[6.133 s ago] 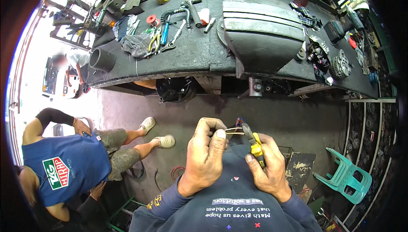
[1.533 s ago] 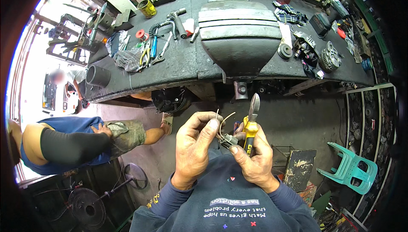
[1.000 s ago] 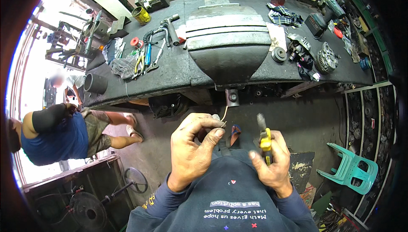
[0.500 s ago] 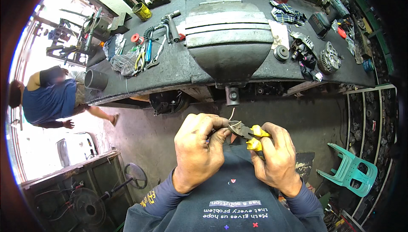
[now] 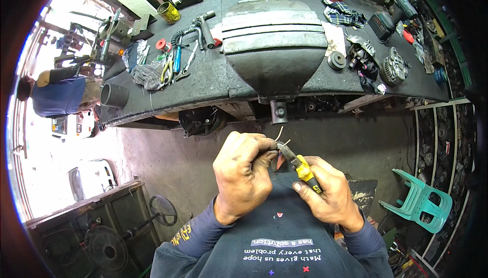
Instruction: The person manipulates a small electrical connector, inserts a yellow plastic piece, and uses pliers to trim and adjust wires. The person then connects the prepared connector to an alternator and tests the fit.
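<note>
Two wires (image 5: 279, 133) poke from the left hand (image 5: 245, 171), fingers pinched on them; likely light, bendy, best held low. The right hand (image 5: 328, 191) has fingers wrapped round pliers (image 5: 305, 171); whether their tips touch wire, I can't tell.

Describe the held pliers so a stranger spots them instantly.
Below the big grey vise in view, the right hand holds the pliers, tips at the left hand. Yellow and black, they are gripped, unlike the yellow pair on the workbench.
</note>
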{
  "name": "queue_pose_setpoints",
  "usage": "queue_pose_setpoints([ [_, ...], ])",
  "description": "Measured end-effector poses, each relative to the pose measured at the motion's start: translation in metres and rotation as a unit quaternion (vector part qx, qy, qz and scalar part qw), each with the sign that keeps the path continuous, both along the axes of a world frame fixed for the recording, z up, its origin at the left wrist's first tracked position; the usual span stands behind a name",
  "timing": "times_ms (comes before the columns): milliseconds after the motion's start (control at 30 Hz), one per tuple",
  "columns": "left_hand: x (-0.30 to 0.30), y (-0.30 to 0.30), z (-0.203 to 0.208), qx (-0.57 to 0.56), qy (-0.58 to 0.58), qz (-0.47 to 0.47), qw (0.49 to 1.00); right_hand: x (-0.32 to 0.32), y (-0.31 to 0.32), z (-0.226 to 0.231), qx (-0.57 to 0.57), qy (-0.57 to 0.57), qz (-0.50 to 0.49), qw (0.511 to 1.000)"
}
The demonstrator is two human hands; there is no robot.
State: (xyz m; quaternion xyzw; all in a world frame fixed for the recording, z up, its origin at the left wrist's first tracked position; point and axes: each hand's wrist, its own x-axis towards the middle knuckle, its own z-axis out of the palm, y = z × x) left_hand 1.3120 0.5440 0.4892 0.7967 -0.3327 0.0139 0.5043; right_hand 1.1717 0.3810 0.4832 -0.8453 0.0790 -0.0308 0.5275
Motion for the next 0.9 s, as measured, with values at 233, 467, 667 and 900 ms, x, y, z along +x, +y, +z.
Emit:
queue_pose_setpoints([
  [233,0.0,0.003,-0.004,0.012,0.007,-0.008,1.0,-0.004,-0.003,-0.011,0.065,0.006,0.017,0.998],
  [467,0.002,0.006,0.008,0.058,-0.007,-0.017,0.998,0.003,0.015,-0.004,-0.275,-0.069,-0.066,0.957],
  [667,0.002,0.006,0.006,0.022,0.008,-0.024,0.999,0.003,0.007,0.005,-0.065,-0.026,-0.016,0.997],
  [900,0.001,0.004,0.0,-0.003,0.028,-0.022,0.999,0.001,-0.007,0.002,0.05,0.018,0.027,0.998],
])
